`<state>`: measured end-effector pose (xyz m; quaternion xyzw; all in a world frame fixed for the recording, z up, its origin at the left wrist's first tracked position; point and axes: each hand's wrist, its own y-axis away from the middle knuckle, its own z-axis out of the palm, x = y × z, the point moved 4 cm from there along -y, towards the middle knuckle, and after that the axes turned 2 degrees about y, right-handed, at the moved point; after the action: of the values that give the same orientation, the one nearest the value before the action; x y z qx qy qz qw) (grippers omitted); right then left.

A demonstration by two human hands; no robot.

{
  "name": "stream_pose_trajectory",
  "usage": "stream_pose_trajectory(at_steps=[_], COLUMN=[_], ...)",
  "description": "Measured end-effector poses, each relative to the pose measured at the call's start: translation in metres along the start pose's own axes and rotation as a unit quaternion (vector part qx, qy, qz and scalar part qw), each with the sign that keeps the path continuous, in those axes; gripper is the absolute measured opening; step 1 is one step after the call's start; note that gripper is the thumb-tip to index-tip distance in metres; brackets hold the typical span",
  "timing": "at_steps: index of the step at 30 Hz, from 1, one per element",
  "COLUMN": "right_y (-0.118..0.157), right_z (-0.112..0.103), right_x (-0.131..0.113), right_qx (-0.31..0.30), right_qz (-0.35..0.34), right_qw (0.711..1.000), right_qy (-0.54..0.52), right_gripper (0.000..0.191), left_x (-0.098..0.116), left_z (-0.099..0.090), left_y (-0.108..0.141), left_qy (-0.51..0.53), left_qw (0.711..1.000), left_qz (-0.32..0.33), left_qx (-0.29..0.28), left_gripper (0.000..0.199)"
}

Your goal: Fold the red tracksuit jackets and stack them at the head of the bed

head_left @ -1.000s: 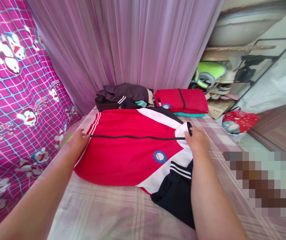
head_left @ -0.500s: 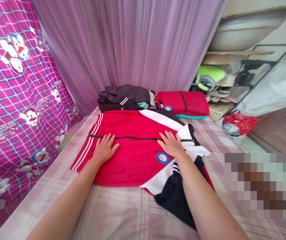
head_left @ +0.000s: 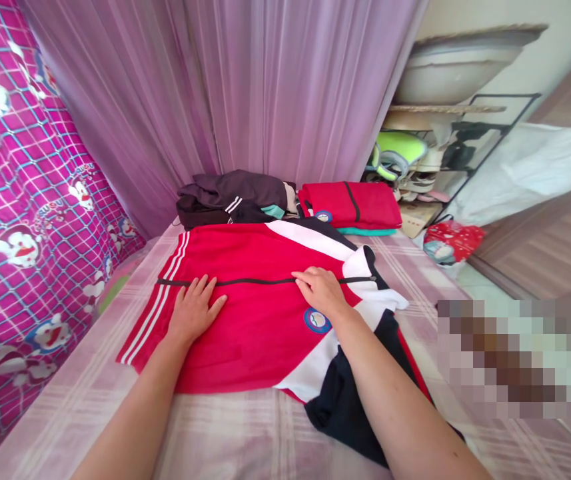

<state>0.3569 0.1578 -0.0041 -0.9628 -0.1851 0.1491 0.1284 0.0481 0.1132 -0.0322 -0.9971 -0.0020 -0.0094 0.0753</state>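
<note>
Red jkt lies front up on the surface, right in front of the person, zip going side to side. L hand is wide, palm down w/ fingers apart, on the red cloth by the stripy hem. R hand is palm down too, a bit less wide, fingertips at the zip near the round badge. No cloth looks pinched in either one. So far: zip looks shut for most of its way, & the red body looks pretty flat, w/ only small bumps. Not flat: white collar is puffed up, & the near black sleeve is bent & bunchy, part hid by the R arm. Far sleeve goes back to the dark clothes pile; hard to tell where it ends. Folded red clothes sit next to that pile, w/ teal cloth under. Surface has a pale plaid cover. Room: purple curtain at back, pink cartoon cloth on the L, & on the R a rack w/ shoes, a big basin, white bag & red bag.
</note>
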Motion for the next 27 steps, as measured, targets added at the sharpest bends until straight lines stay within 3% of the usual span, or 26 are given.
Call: stream_pose_trajectory(at_steps=[6, 27], right_y=[-0.003, -0.006], right_z=[0.003, 0.0], right_x=[0.021, 0.037], right_qx=[-0.042, -0.069], right_qz=[0.09, 0.157], right_qw=[0.993, 0.978], right_qy=[0.069, 0.118], right_gripper=[0.035, 0.04], left_x=[-0.002, -0.001], left_z=[0.002, -0.002], left_y=[0.001, 0.001], left_qy=[0.006, 0.017], left_qw=[1.0, 1.0], left_qz=[0.005, 0.007], left_qx=[0.015, 0.011], left_gripper=[0.059, 0.058])
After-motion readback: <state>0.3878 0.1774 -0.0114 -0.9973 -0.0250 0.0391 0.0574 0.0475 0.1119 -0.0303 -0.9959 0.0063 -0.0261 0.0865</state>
